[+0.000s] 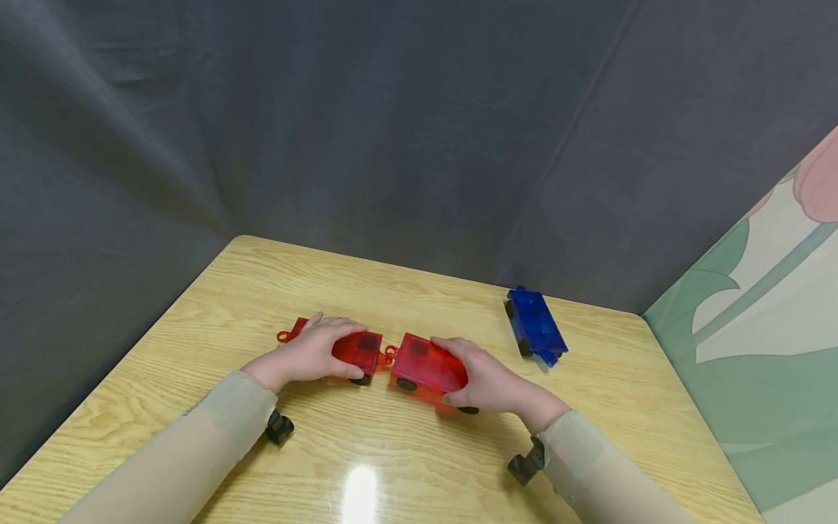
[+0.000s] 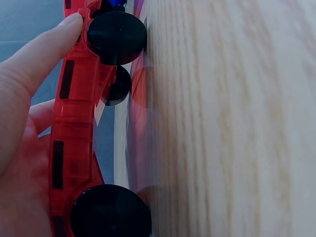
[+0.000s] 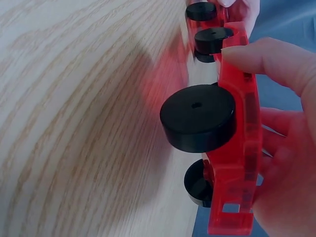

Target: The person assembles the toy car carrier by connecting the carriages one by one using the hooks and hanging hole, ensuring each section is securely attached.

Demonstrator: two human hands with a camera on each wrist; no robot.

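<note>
Two see-through red toy car bases with black wheels are end to end mid-table. My left hand [image 1: 316, 353] grips the left red car base [image 1: 368, 351] from above, thumb along its near side and fingers over the far side; a small ring sticks out at its left end. My right hand [image 1: 487, 375] holds the right red car base [image 1: 428, 362], its thumb on the near edge beside a wheel in the right wrist view. Between the two bases, their red ring couplings [image 1: 390, 353] overlap in the head view. The palms hide part of each base.
A blue car base [image 1: 535, 324] of the same kind stands toward the back right of the wooden table [image 1: 314, 451]. Dark cloth [image 1: 393, 145] hangs behind the table's back edge. A flower-patterned cloth [image 1: 772, 313] borders its right side.
</note>
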